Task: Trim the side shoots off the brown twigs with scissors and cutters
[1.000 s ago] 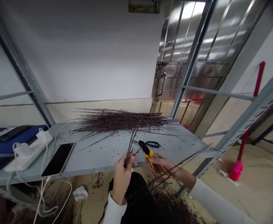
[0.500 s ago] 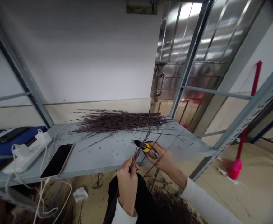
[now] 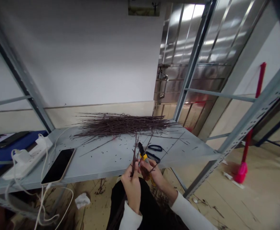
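Observation:
My left hand (image 3: 131, 183) is closed around a few thin dark twigs (image 3: 133, 156) that stand up from its fingers over the shelf's front edge. Close beside it, my right hand (image 3: 158, 177) grips yellow-handled cutting pliers (image 3: 143, 156), their black jaws pointing up and away. Twigs also cross at the right fingers; whether these hold them too is unclear. Scissors with dark blue handles (image 3: 155, 148) lie on the shelf just beyond the right hand. Across the back of the shelf stretches a large pile of dark twigs (image 3: 121, 124).
The grey metal shelf (image 3: 99, 164) carries small twig bits. At its left are a smartphone (image 3: 58, 166) and a white power strip (image 3: 32, 156) with trailing cables. Metal uprights flank the shelf. A red-handled broom (image 3: 241, 172) stands right; crumpled tissue (image 3: 82, 200) lies on the floor.
My right hand has drawn down and left, closer to my left hand, with the pliers turned more upright. The scissors' handles behind it now show. The left-hand twigs stand more upright.

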The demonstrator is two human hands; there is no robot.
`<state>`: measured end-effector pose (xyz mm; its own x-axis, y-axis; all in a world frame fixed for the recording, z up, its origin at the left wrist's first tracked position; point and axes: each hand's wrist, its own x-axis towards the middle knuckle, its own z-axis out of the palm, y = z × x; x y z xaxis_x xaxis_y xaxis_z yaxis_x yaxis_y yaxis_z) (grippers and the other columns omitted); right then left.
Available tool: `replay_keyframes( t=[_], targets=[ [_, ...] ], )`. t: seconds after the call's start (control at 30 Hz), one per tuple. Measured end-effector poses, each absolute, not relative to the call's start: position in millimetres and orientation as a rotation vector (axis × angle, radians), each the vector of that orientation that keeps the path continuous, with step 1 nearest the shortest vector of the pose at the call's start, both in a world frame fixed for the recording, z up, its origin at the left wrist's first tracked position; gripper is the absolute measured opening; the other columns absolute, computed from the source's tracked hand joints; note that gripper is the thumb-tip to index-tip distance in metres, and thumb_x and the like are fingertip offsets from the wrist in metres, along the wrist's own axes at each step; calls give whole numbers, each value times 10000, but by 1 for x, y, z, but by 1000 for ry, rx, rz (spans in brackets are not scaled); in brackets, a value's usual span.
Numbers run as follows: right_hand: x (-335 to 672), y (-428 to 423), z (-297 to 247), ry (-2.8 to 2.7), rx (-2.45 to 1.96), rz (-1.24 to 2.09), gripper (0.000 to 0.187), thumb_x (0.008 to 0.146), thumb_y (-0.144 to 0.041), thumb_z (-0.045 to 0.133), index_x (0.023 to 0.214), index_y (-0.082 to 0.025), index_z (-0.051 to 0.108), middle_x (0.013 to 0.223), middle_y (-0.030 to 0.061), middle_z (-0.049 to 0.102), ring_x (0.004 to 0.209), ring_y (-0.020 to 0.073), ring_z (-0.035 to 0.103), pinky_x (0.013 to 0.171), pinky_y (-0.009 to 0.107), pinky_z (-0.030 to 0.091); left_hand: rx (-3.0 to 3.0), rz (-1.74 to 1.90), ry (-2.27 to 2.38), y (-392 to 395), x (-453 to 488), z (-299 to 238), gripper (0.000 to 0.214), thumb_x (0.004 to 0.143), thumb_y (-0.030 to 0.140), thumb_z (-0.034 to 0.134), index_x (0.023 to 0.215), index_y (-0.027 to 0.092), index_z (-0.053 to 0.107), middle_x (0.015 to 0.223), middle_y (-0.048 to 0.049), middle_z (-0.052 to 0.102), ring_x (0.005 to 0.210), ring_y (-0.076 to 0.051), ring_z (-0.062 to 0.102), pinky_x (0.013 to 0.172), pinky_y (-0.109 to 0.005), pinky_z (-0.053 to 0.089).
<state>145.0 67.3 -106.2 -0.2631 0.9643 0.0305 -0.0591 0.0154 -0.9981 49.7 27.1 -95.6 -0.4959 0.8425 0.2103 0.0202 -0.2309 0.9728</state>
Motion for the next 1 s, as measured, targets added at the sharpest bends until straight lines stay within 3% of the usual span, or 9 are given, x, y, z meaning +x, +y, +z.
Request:
replay_keyframes(
  t=[0.3, 0.53, 0.67, 0.83, 1.0],
  targets=[
    [164, 71, -100, -1311, -779, 2041, 464, 668, -675, 505, 698, -212, 473, 499, -63, 407, 372, 75, 340, 341, 194, 299, 1096, 1684, 1280, 34, 34, -94, 402, 745, 423, 645, 456, 180, 506, 484, 20, 513, 529, -141, 476, 572, -261, 417],
    [185, 82, -92, -1487, -734, 2164, 406, 741, -614, 456, 709, -209, 474, 506, -56, 423, 358, 69, 324, 349, 199, 296, 1112, 1578, 1263, 43, 20, -95, 382, 706, 508, 672, 578, 147, 667, 474, 27, 499, 486, -131, 469, 517, -251, 381],
    [185, 85, -93, -1589, -810, 1968, 417, 769, -619, 462, 731, -204, 472, 523, -53, 431, 389, 78, 356, 360, 199, 313, 1152, 1509, 1245, 43, 15, -91, 431, 692, 552, 675, 568, 139, 675, 461, 25, 484, 494, -135, 483, 506, -246, 377],
    [186, 86, -91, -1732, -881, 1514, 363, 799, -559, 536, 784, -198, 492, 565, -63, 423, 426, 77, 361, 401, 199, 312, 1187, 1449, 1228, 35, 14, -86, 415, 743, 536, 649, 695, 127, 703, 474, 44, 469, 492, -113, 444, 531, -238, 371],
    [195, 92, -86, -1892, -937, 1012, 222, 730, -355, 614, 873, -189, 575, 731, 0, 550, 630, 138, 495, 596, 251, 423, 1217, 1390, 1198, 28, 15, -83, 443, 774, 565, 599, 742, 130, 676, 477, 58, 420, 482, -110, 381, 525, -245, 324]
  ],
)
